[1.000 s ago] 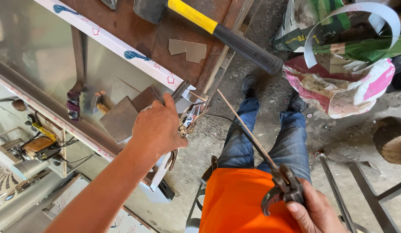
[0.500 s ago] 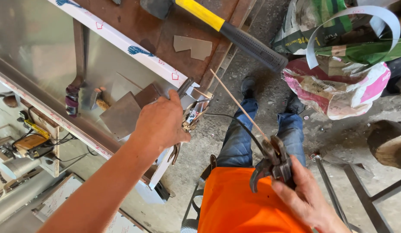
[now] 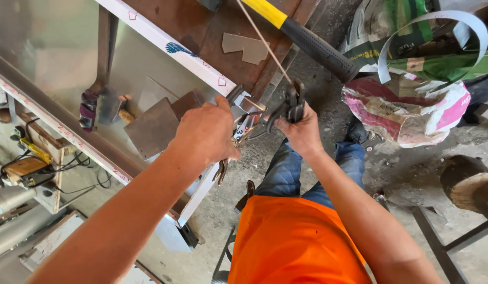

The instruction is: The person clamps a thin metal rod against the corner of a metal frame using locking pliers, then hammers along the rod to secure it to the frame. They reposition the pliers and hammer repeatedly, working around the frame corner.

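Now the right hand point(image 3: 302, 132) has come up from the lap, fingers closed tight on the rod holder point(image 3: 290, 105), so the thin rod point(image 3: 262, 39) points away over the bench. Beside it, the left hand point(image 3: 206, 134) grips locking pliers point(image 3: 223, 169) at the sheet's corner. Farther off lies a yellow hammer point(image 3: 301, 37).

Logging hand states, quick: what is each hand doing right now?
Left hand: closed on locking pliers at the metal frame corner.
Right hand: closed on an electrode holder with a welding rod.
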